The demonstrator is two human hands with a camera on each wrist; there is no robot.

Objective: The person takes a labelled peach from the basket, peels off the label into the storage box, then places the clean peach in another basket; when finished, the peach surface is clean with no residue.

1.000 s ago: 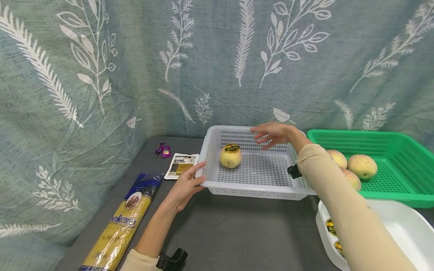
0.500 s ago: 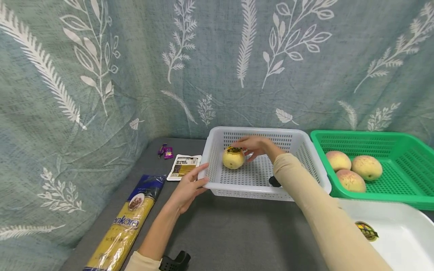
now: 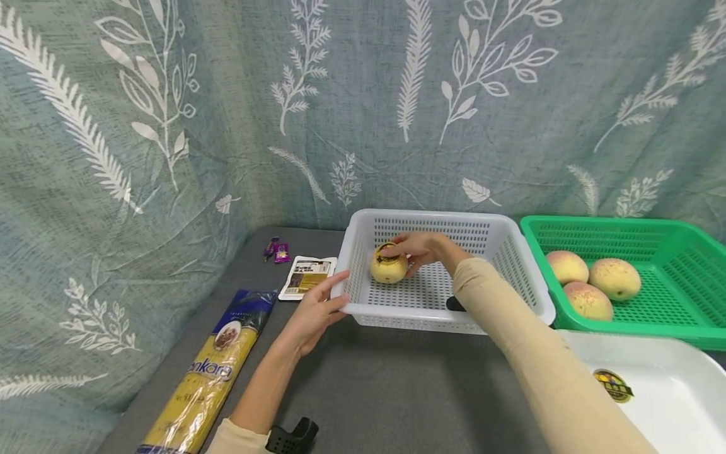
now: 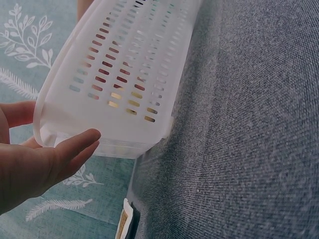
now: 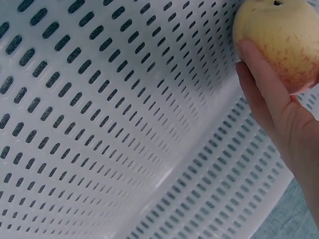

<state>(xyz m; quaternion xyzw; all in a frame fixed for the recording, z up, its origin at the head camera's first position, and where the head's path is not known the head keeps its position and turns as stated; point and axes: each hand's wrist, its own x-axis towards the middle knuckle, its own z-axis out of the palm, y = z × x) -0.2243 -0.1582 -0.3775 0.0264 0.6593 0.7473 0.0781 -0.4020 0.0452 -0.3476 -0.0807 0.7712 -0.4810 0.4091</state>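
Observation:
A white slotted plastic basket [image 3: 431, 313] stands near the curtain in the head view. Inside, at its left end, lies a yellow peach [image 3: 388, 273] with a dark round sticker on top. My right hand [image 3: 421, 248] grips this peach from above and the right side. The right wrist view shows the peach [image 5: 279, 45] with a red blush and fingers along its side. My left hand [image 3: 309, 316] holds the basket's front left corner. In the left wrist view, thumb and fingers lie on either side of the basket's [image 4: 75, 107] corner.
To the right is a green basket [image 3: 675, 302] with several peaches [image 3: 614, 279], and below it a white tray [image 3: 669, 384] with a sticker [image 3: 614, 385]. A yellow pasta pack [image 3: 198, 384], a flat packet [image 3: 308, 278] and small purple wrappers [image 3: 281, 253] lie left.
My right hand has come down and left from above the white basket and taken hold of the peach, pressing at its sticker. The left hand stays at the corner.

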